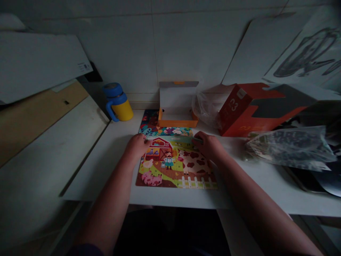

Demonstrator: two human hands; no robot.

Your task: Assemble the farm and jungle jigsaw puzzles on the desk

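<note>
A farm jigsaw puzzle (170,174) with a red barn, a farmer, a cow and pigs lies on the white table in front of me. My left hand (137,146) is closed at its far left corner, thumb over the edge by the barn roof. At the far right corner my right hand (207,144) pinches the edge above the cow. Both hands partly cover the corners they hold. Just beyond, a darker puzzle picture (149,122) with plants and flowers shows, partly under an open orange box (178,123) whose lid stands up.
On the left stands a yellow and blue mug (122,108) beside leaning boards (39,103). A clear plastic bag (206,108), a large red box (247,113) and a filled plastic packet (290,147) are on the right. A tiled wall closes off the back.
</note>
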